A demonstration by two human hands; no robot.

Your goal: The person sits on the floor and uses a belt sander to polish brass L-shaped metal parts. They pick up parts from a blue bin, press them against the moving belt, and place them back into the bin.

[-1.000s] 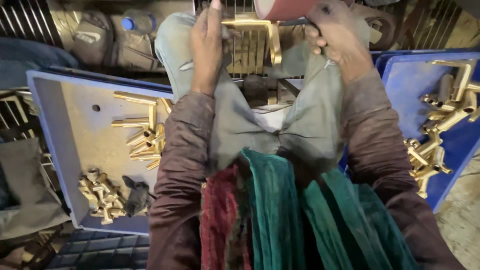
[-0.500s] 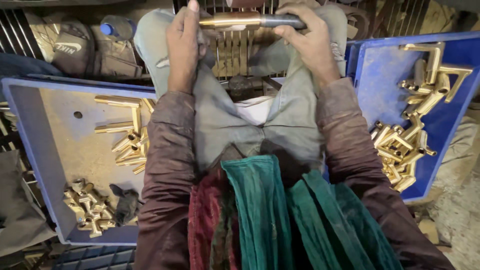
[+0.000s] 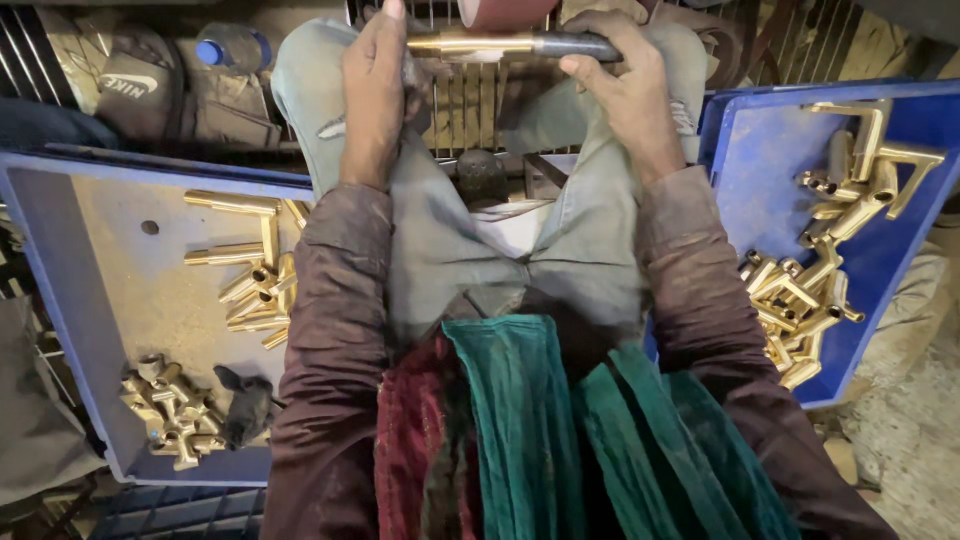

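Head view looks down over my lap: both hands are raised to the top of the frame, holding one brass tube [image 3: 500, 45] crosswise between them. Its long axis runs left to right, level, just under a reddish-brown wheel [image 3: 505, 10] whose lower rim touches or nearly touches the tube; I cannot tell which. My left hand [image 3: 372, 95] has its grip pressed around the bright, polished brass end, fingers pointing up. My right hand [image 3: 625, 90] has its grip curled over the other end, which looks dark grey and dull, either unpolished or sleeved. Both hands sit about equally close to the wheel, with the tube's bare golden middle between them.

On my left, a blue tray [image 3: 60, 300] with a dusty, pale floor holds straight and L-shaped brass fittings [image 3: 250, 285] and a heap of small knobbly brass pieces [image 3: 165, 405] beside a dark rag [image 3: 245, 405]. On my right, a second blue tray [image 3: 750, 190] carries more elbow-shaped brass parts [image 3: 830, 250], shiny and jumbled. Green and red cloth [image 3: 520, 440] drapes over my grey trousers.
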